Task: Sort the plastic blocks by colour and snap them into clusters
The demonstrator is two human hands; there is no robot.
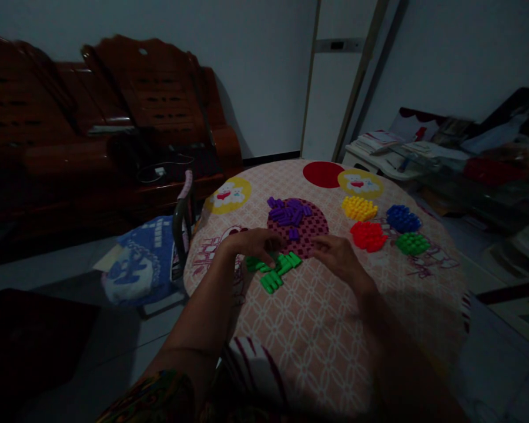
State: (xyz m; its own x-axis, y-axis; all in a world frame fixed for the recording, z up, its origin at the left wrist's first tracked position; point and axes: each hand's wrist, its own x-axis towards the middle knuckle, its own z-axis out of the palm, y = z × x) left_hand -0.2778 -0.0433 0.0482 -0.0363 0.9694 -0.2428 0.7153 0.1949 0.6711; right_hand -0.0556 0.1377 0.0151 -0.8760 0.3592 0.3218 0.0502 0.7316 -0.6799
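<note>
Over the left end of a loose group of green plastic building blocks (285, 264) is my left hand (261, 242), its thumb pointing down at them and apart from the curved fingers. My right hand (338, 256) hovers at the right rim of a dark red checked round patch (314, 232) with its fingers drawn together; whatever is between the tips, if anything, is too small to make out. Purple blocks (291, 212) lie heaped on the patch, and one small purple piece (293, 235) sits apart, between my two hands.
To the right on the patterned tablecloth (308, 329) stand yellow (360, 208), red (368, 236), blue (403, 218) and green clusters (412, 243) of blocks. A chair with a blue cushion (143, 258) is at the table's left. Wooden seats (154, 100) line the wall.
</note>
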